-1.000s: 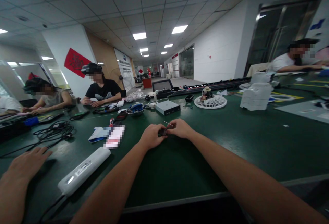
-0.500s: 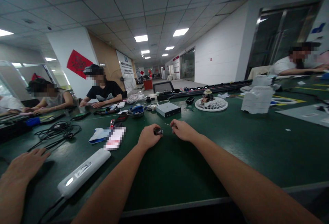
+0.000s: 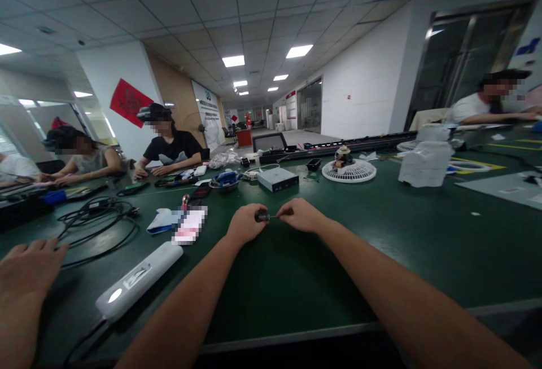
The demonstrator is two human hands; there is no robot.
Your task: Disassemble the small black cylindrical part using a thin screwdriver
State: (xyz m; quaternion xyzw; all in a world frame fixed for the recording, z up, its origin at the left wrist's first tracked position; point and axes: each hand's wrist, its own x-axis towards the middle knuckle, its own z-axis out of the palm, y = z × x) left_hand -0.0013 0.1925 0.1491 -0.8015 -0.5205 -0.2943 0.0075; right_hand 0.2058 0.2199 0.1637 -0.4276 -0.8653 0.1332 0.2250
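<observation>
Both my hands are out over the green table [image 3: 296, 279], close together. My left hand [image 3: 244, 225] is closed round a small dark cylindrical part [image 3: 261, 216]. My right hand [image 3: 301, 214] pinches a thin metal pin [image 3: 273, 216] whose tip meets the end of that part. The part and pin are held just above the table surface. Most of the part is hidden inside my left fingers.
A white power strip [image 3: 138, 281] lies at the left, another person's hand [image 3: 25, 270] beside it. Black cables [image 3: 99, 216], a grey box [image 3: 277, 179], a white fan grille [image 3: 349, 170] and a white fan body [image 3: 424, 163] sit farther back. Several people sit around.
My hands first parted, the right drawing the pin away from the part, and now the pin's tip is back against the part. The neighbour's hand slid left.
</observation>
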